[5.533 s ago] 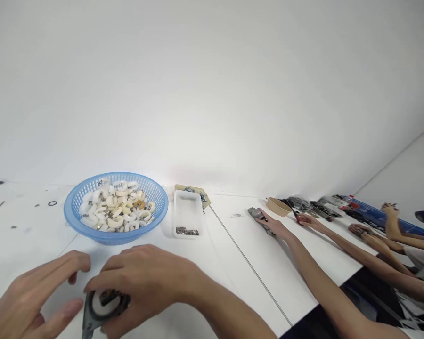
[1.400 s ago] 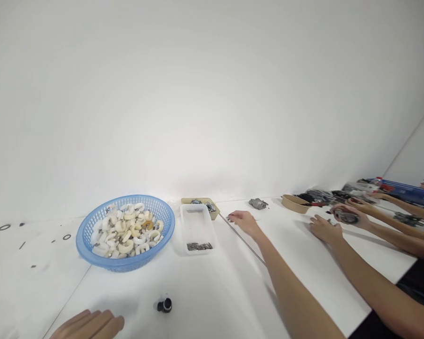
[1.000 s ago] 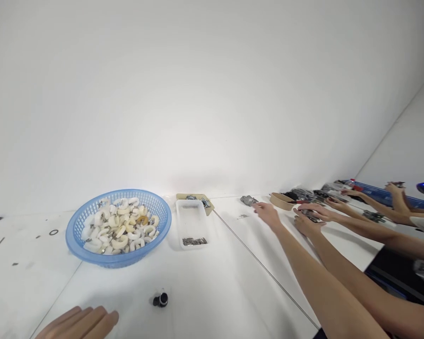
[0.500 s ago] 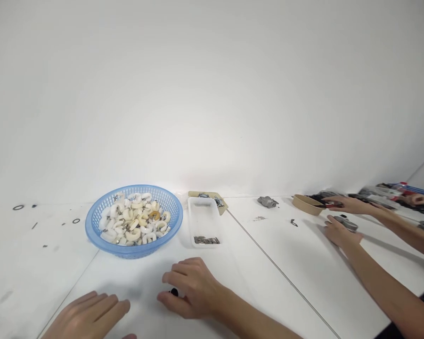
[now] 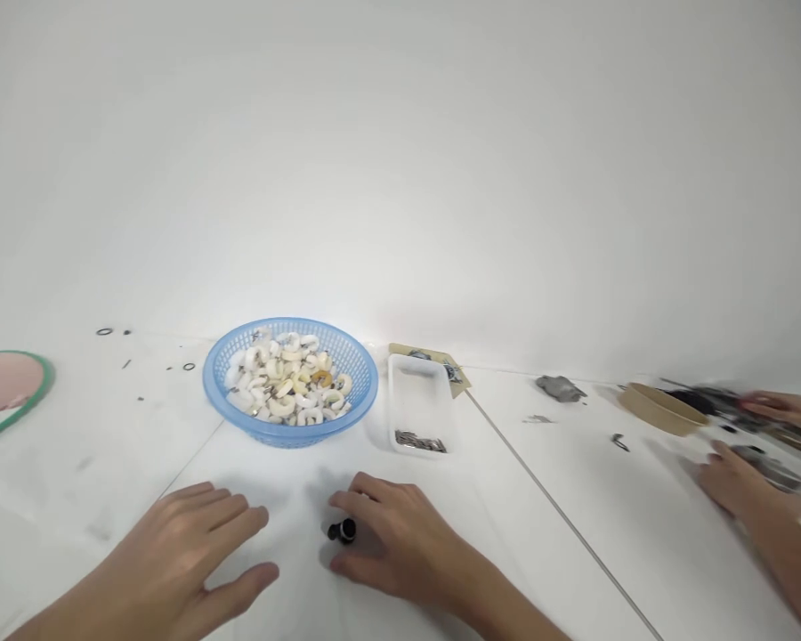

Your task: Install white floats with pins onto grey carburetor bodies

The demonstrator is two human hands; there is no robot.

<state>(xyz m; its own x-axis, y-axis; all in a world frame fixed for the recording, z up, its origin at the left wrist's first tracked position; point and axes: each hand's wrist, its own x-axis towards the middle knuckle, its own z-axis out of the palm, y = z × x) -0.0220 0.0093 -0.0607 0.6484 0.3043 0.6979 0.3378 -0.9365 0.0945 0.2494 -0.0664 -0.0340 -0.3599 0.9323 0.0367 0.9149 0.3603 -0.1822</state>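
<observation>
My left hand hovers over the white table at lower left, palm down, thumb apart from the fingers, holding nothing. My right hand lies on the right of it, its thumb and fingers spread around a small black cylindrical part. Gaps show between this part and both the thumb and the index finger; the far end of the part is hidden by the hand. Beyond my hands stands a blue plastic basket heaped with white and cream C-shaped pieces. Beside it, a clear plastic tray holds small metal pins.
At the left edge lies a green-rimmed round tray. Small black rings and bits dot the table. A grey part and a cardboard-coloured ring lie to the right. At far right, a co-worker's hands handle grey and dark parts.
The view has swung left, bringing the green-rimmed tray in. My left hand has come further into view. The fingers of my right hand have spread wider around the black part.
</observation>
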